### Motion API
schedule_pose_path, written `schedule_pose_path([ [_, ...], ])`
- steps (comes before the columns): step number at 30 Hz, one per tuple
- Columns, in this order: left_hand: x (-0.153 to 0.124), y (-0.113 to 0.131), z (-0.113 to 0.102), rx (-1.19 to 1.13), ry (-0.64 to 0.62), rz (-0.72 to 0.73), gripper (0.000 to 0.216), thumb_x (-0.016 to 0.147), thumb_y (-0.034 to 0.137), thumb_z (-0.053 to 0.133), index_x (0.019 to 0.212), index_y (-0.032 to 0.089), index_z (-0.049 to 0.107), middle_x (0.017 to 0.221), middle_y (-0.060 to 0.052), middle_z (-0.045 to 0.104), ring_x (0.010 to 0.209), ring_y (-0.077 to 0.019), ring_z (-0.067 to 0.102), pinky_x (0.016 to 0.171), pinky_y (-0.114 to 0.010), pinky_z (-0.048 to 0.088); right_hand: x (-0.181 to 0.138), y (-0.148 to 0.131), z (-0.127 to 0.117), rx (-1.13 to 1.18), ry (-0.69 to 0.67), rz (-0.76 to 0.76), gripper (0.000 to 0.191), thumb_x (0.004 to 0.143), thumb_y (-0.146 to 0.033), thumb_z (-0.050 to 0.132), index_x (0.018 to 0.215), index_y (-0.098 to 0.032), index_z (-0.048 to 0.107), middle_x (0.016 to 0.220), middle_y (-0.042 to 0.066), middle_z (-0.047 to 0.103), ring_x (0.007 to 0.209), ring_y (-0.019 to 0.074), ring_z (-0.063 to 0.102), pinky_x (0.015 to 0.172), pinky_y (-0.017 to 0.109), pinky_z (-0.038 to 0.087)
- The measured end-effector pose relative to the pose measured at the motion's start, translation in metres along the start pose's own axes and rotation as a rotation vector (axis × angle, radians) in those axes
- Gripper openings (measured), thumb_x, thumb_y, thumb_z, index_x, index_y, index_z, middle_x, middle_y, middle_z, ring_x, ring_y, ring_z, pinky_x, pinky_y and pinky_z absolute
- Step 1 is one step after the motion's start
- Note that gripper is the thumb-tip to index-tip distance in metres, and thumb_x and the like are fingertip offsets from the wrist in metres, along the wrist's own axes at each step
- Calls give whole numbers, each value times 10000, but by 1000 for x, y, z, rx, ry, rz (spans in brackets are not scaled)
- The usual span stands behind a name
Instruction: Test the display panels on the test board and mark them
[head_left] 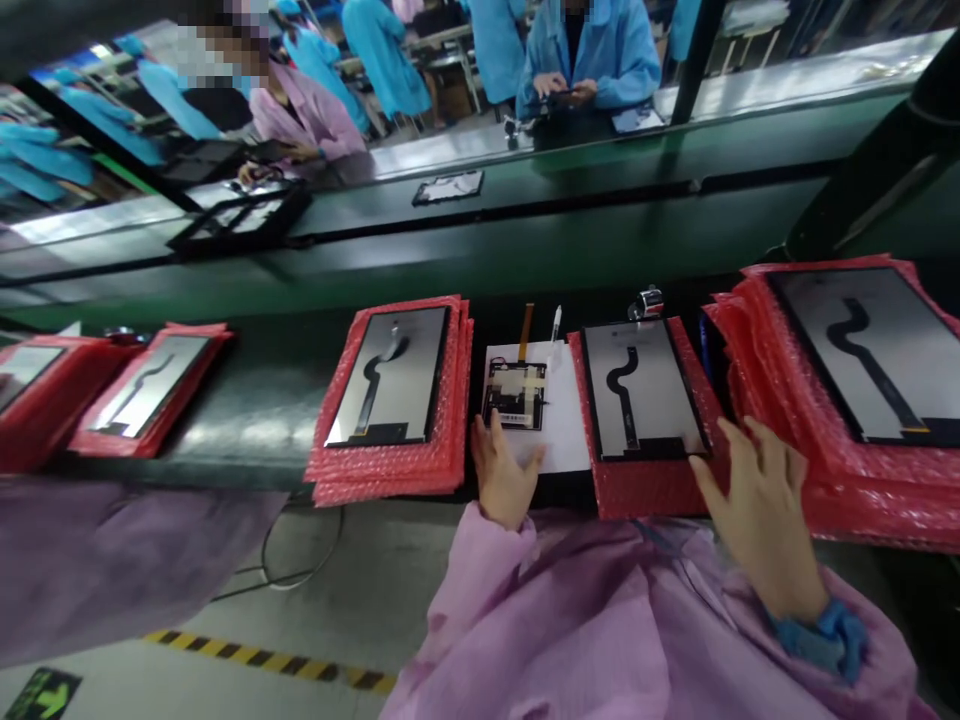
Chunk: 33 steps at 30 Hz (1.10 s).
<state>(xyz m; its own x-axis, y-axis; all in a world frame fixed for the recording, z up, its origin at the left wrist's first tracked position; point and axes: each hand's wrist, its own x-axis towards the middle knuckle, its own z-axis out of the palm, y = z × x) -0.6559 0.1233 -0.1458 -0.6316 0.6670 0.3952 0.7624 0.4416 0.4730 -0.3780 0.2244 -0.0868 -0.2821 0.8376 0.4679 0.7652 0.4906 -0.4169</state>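
Observation:
My left hand (504,474) rests with fingers apart at the lower edge of a small black circuit board (516,392), which lies on a white sheet (564,445). An orange ribbon cable (526,332) extends from the board's top. My right hand (761,500) is spread beside the lower right corner of a display panel (643,385), its thumb near that corner; contact I cannot tell. A dark curved flex cable lies across the panel's grey back. Beneath the panel is a red bubble-wrap bag (637,492).
Left of the sheet, another display panel (420,375) tops stacked red bags (386,480). At right, a taller stack bears a panel (892,350). A white pen (556,322) and a metallic object (648,302) lie behind. Co-workers (589,60) sit across the green bench (525,245).

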Motion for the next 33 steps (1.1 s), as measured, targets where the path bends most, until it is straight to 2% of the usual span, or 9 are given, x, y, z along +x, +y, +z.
schedule_pose_path([
  [3, -1, -1, -5, -51, -3, -1, 925, 899, 569, 677, 1590, 81, 304, 1615, -320, 336, 1544, -434, 307, 1240, -617, 304, 3, -30, -7, 12, -109, -296, 435, 1031, -397, 457, 1356, -137, 586, 1339, 205, 618, 1231, 354, 597, 1021, 551, 529],
  [7, -4, -5, -10, -101, -27, 44, 903, 897, 480, 693, 1588, 51, 301, 1617, -323, 337, 1536, -432, 326, 1245, -620, 302, 20, -76, 11, 25, -362, -569, 338, 955, -265, 615, 1273, -154, 642, 1192, 138, 710, 1054, 291, 690, 885, 460, 615],
  [9, -4, -6, -12, -121, -28, 53, 875, 904, 455, 682, 1580, 38, 314, 1601, -329, 360, 1525, -431, 345, 1231, -626, 324, 26, -95, 29, -16, -414, -636, 448, 868, -263, 748, 1276, -103, 653, 1247, 171, 700, 1140, 328, 677, 953, 481, 606],
  [11, 0, -6, -14, -130, -21, 36, 858, 914, 464, 668, 1577, 46, 319, 1576, -326, 399, 1510, -422, 374, 1209, -622, 360, 24, -106, 48, -35, -431, -685, 681, 787, -335, 848, 1347, -23, 616, 1371, 245, 637, 1284, 381, 615, 1075, 505, 552],
  [13, 6, -5, -15, -105, -29, 16, 876, 908, 492, 678, 1589, 81, 309, 1580, -304, 410, 1504, -414, 386, 1200, -606, 378, 15, -107, 66, -37, -437, -703, 906, 733, -451, 886, 1416, 43, 555, 1476, 311, 541, 1388, 425, 534, 1158, 528, 487],
  [15, 13, -5, -15, -50, -59, 13, 910, 891, 502, 704, 1600, 103, 297, 1598, -287, 399, 1510, -419, 373, 1205, -598, 370, 3, -103, 81, -41, -427, -690, 1006, 729, -524, 871, 1461, 63, 508, 1538, 328, 466, 1444, 440, 473, 1187, 544, 455],
  [22, 28, -7, -14, 59, -96, 29, 817, 928, 489, 644, 1577, 87, 353, 1532, -275, 472, 1427, -440, 429, 1153, -612, 399, -22, -96, 89, -30, -356, -652, 852, 863, -456, 766, 1506, 25, 481, 1582, 283, 434, 1479, 384, 452, 1222, 504, 428],
  [26, 31, -2, -15, 120, -107, 28, 788, 944, 491, 606, 1555, 43, 390, 1518, -295, 475, 1403, -446, 427, 1133, -617, 412, -14, -101, 92, -15, -395, -648, 971, 824, -547, 779, 1514, 55, 459, 1586, 315, 403, 1495, 416, 417, 1233, 527, 407],
  [33, 35, 7, -12, 180, -89, -25, 767, 944, 502, 585, 1559, 79, 404, 1531, -296, 460, 1398, -454, 428, 1114, -682, 394, -1, -104, 100, 13, -409, -604, 1003, 810, -583, 779, 1511, 61, 463, 1587, 324, 392, 1505, 414, 403, 1252, 531, 374],
])
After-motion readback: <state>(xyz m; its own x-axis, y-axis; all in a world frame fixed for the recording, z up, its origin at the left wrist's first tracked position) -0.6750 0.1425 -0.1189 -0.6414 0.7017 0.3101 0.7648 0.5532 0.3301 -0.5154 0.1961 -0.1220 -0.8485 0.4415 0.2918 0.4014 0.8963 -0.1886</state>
